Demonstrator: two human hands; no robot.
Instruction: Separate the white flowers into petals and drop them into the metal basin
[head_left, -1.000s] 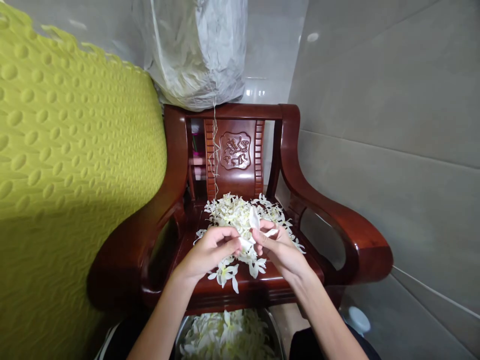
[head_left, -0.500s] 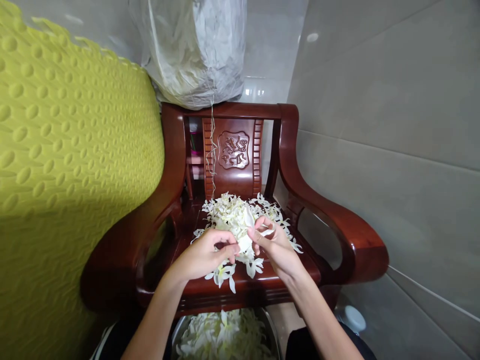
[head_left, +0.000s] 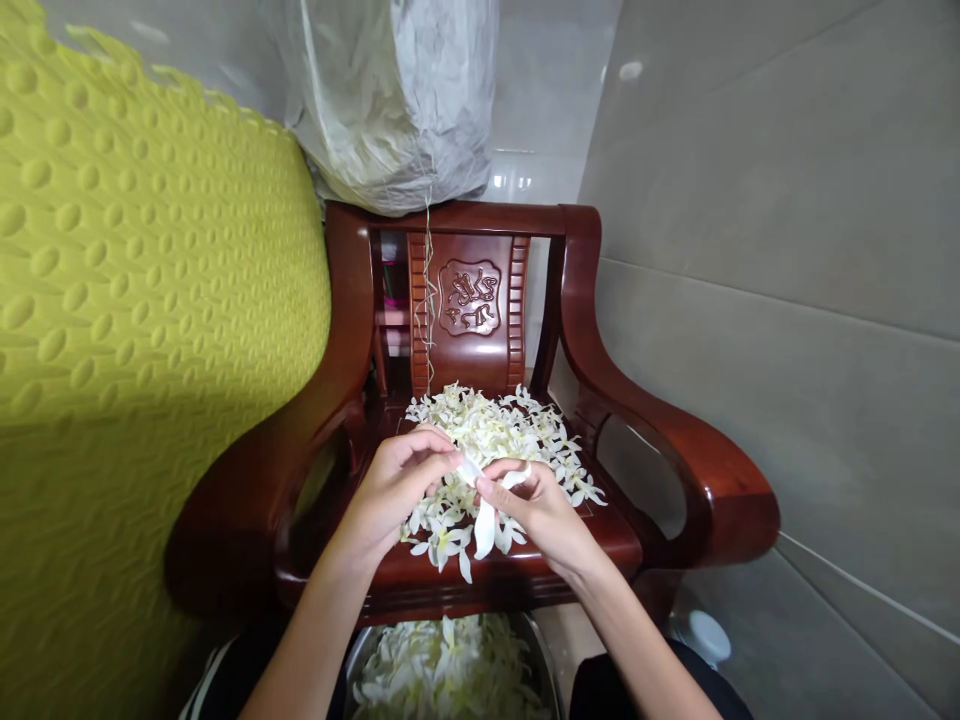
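Note:
A white flower [head_left: 485,528] with long petals is stretched between my two hands above the chair seat. My left hand [head_left: 405,485] pinches one pale end of it between thumb and fingers. From the other side my right hand [head_left: 538,507] grips it, with petals hanging below the fingers and one poking up over them. Beneath and behind both hands, a heap of white flowers [head_left: 517,430] covers much of the dark red wooden seat. Under the seat's front edge, a metal basin [head_left: 551,670] holds many more white flowers.
The wooden chair's curved armrests [head_left: 675,460] flank my arms. A yellow bumpy foam mat [head_left: 150,250] stands at the left. A large whitish plastic bag [head_left: 405,110] rests at the chair back, with thin string [head_left: 429,290] hanging down. Grey tiled wall [head_left: 787,170] closes the right.
My left hand has risen slightly and turned, now pinching the flower's end. My right hand has shifted a little down and left, and the flower's petals now hang downward.

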